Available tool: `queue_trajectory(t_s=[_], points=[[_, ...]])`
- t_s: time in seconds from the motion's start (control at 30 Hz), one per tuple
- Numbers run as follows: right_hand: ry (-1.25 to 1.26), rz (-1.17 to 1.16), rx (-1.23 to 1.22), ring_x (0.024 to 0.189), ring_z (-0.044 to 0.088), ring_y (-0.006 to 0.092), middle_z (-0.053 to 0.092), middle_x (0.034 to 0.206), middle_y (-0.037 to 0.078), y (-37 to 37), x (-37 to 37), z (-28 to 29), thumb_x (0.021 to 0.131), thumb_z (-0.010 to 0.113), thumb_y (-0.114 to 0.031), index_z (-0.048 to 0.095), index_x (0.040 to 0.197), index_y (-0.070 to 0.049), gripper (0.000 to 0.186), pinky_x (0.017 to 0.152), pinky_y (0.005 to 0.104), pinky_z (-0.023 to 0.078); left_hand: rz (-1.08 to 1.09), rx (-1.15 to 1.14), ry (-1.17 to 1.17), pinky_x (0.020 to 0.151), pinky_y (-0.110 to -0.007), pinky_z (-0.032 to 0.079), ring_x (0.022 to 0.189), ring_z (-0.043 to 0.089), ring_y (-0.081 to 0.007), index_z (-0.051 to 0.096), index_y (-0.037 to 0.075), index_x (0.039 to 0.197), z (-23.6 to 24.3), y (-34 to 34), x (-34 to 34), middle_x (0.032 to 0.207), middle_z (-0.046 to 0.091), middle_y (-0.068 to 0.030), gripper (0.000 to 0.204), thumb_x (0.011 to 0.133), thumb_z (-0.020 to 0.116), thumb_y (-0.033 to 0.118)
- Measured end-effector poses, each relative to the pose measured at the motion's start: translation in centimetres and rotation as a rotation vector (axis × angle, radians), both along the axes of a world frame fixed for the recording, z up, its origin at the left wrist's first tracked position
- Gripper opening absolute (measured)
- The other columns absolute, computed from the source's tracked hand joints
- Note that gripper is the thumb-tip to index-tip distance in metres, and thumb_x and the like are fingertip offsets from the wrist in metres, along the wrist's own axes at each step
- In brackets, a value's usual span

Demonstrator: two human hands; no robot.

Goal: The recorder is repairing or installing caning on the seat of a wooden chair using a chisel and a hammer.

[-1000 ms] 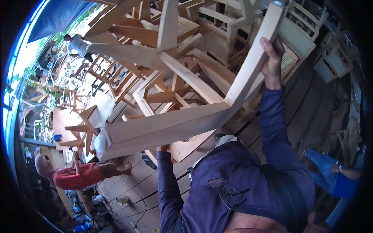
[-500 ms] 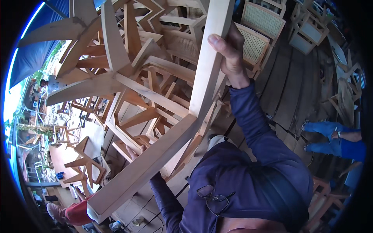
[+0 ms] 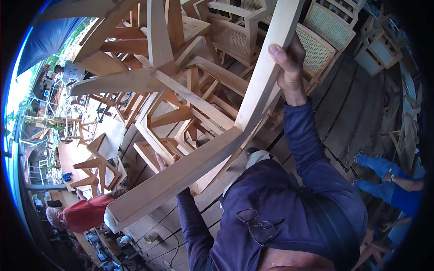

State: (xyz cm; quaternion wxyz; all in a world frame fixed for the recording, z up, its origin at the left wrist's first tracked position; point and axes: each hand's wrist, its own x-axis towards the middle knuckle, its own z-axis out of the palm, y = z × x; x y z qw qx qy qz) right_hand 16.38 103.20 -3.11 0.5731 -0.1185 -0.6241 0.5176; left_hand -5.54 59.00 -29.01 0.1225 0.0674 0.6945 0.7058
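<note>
Wooden frame [image 3: 233, 137], pale and angular, lay across the middle of the scene, just beyond the person's chest. One beam ran from the near left to a bend at the middle, and from there another rose toward the far right; a thinner crossbar [image 3: 194, 99] left the bend for a cluster of angled legs [image 3: 158, 40] at the far left. A whitish cap [image 3: 108, 221] covered the near left end of the beam.

The right hand [image 3: 290, 67] gripped the rising beam, its thumb laid over the near face and its other fingers wrapped behind. The left hand [image 3: 161, 162] reached under the near beam, and only some fingers showed past its far edge; whether they were closed on the wood I could not tell.

Beyond the frame, more wooden furniture crowded together, with woven-cane panels [image 3: 316, 49] at the far right. To the left, star-shaped wooden pieces [image 3: 96, 169] stood near a co-worker in a red shirt [image 3: 90, 212]. At the right, a person in blue trousers [image 3: 377, 178] stood on the plank floor [image 3: 332, 113]. Glasses [image 3: 262, 231] hung on the wearer's dark shirt [image 3: 266, 187].
</note>
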Motion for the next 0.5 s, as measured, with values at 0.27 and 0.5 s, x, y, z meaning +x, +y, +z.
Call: queue_trajectory(t_s=[0.27, 0.5], points=[[-0.026, 0.02, 0.005, 0.094, 0.063, 0.0152, 0.064, 0.106, 0.007, -3.4, -0.8, -0.3, 0.088, 0.073, -0.032, 0.062, 0.128, -0.002, 0.051, 0.085, 0.0313, 0.053, -0.059, -0.415, 0.293, 0.121, -0.038, 0.041, 0.142, 0.053, -0.0318, 0.025, -0.003, 0.17, -2.5, -2.5, -2.9, 0.162, 0.046, -0.0249, 0.101, 0.09, 0.084, 0.014], [-0.068, 0.057, 0.023, 0.098, 0.065, 0.017, 0.062, 0.104, 0.005, -2.8, -1.2, -1.9, 0.087, 0.079, -0.044, 0.062, 0.13, -0.01, 0.058, 0.085, 0.035, 0.054, -0.096, -0.195, 0.159, 0.125, -0.038, 0.035, 0.149, 0.047, -0.0314, 0.027, -0.004, 0.17, -5.4, -3.3, -4.9, 0.167, 0.041, -0.0246, 0.101, 0.089, 0.085, 0.015]])
